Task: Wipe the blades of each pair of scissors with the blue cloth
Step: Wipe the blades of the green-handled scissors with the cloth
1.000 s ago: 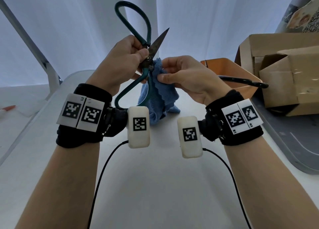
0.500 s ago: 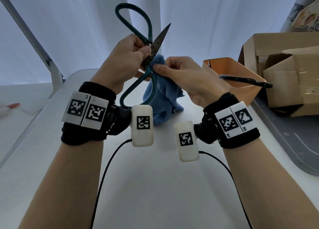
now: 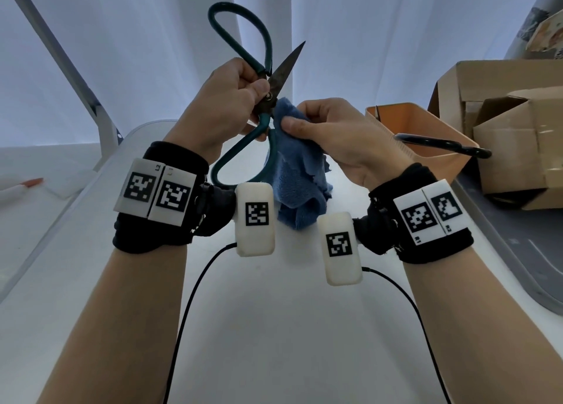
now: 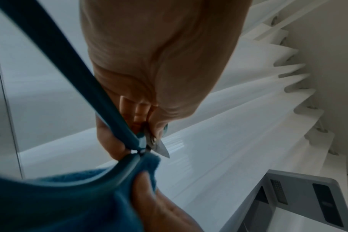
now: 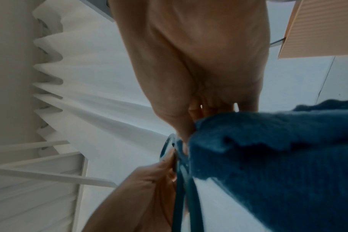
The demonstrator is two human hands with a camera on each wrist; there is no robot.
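Ideally, left hand [image 3: 222,105] stays clamped at the green-handled steel scissors [image 3: 268,77] pivot; right hand [image 3: 332,135], pinching fluffy blue cloth [image 3: 295,172], strokes tipward along the covered blade.

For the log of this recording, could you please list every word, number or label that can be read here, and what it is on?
"L2": left wristband tag.
"R1": right wristband tag.
"R2": the tag beside it.
A second mark on the left wristband is too blurred to read.
The black-and-white square codes hold no letters.
The cardboard boxes show no readable print.
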